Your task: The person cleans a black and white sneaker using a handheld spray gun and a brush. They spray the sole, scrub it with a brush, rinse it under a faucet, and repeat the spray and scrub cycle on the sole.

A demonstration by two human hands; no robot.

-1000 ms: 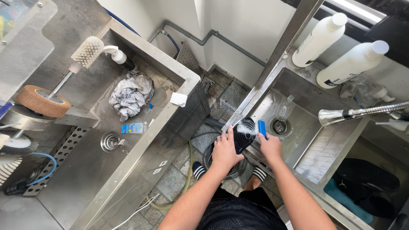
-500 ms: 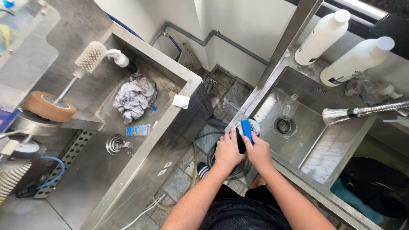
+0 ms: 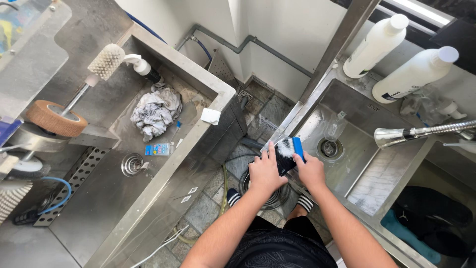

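Note:
My left hand [image 3: 265, 171] grips a small dark object [image 3: 281, 164] held over the front left corner of the steel sink [image 3: 357, 183]. My right hand [image 3: 310, 171] holds a blue-handled brush [image 3: 296, 147]. Its white bristles [image 3: 284, 148] are pressed against the top of the dark object. The two hands sit close together, and my fingers hide most of the object, so I cannot tell what kind of thing it is.
The sink has a drain [image 3: 327, 147] and a spray faucet [image 3: 396, 136], with two white bottles [image 3: 377, 39] behind it. The left basin [image 3: 198, 134] holds a crumpled cloth [image 3: 156, 111]. Brush wheels [image 3: 54, 118] stand at far left, and a hose [image 3: 225, 178] lies on the tiled floor.
Both hands drew back from over the sink toward its front rim. The brush moved from beside the dark object to lying across its top.

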